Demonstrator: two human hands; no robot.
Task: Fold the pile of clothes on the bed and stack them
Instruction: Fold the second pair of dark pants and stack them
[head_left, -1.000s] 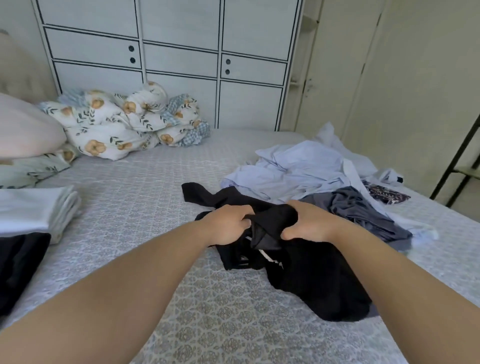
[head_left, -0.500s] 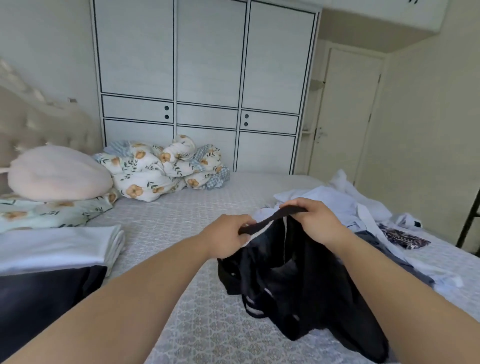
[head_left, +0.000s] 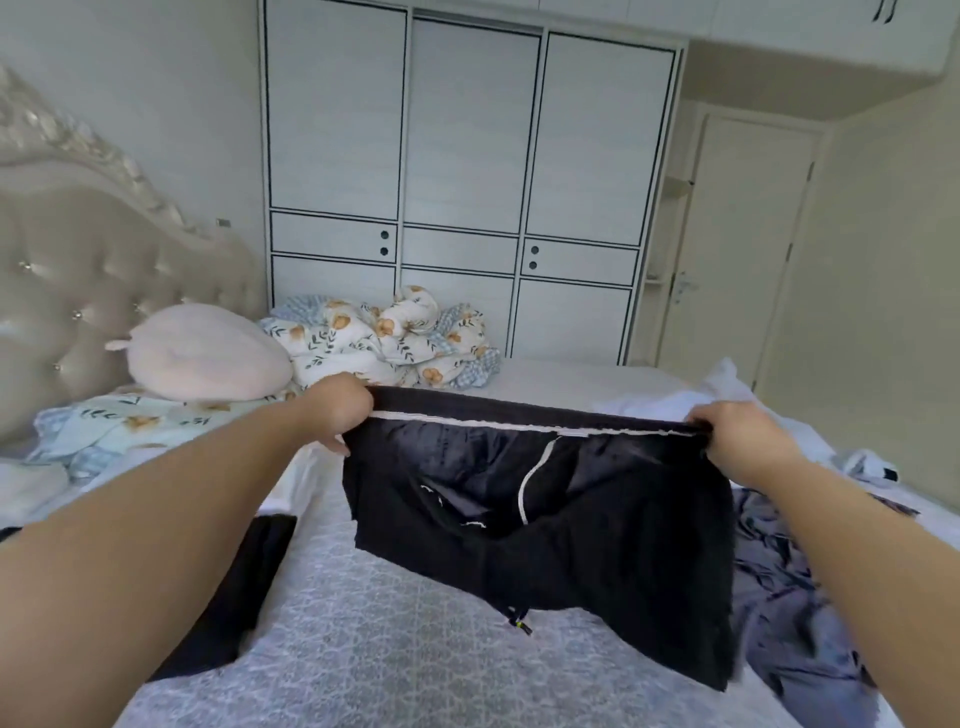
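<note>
Between both hands: black shorts (head_left: 545, 499) stretched by waistband, long axis left-right, body hanging below, clear of bed (head_left: 363, 649). Left hand (head_left: 340, 410) pinches left end, right hand (head_left: 732, 436) pinches right end. Unfolded pile (head_left: 795, 597) under right forearm.

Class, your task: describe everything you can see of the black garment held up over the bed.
The black garment looks like shorts of soft dark fabric, apparently inside out, with pale seam stitching along the waistband and a white drawstring hanging inside. It is stretched wide by the waistband and hangs above the bed; whether its lowest edge touches is unclear. The left hand grips one end, the right hand the other. A small toggle dangles at the bottom.
</note>
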